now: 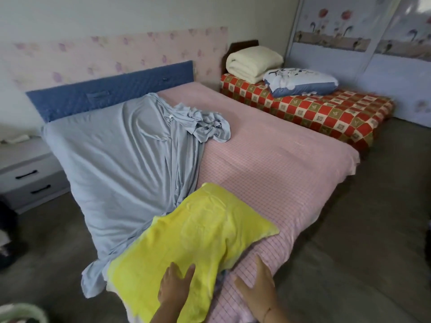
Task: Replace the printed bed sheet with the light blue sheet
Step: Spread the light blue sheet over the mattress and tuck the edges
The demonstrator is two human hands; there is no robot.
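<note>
Blue sheet covers left half — left hand flat on yellow cloth, right hand open over pink sheet — cloth may pin its edge in spreading.

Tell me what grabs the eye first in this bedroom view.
The bright yellow cloth at the near end of the pink checked cover stands out most, with the left hand flat on it and the right hand on the cover beside it. The light blue sheet drapes over the left half, bunched near the middle.
</note>
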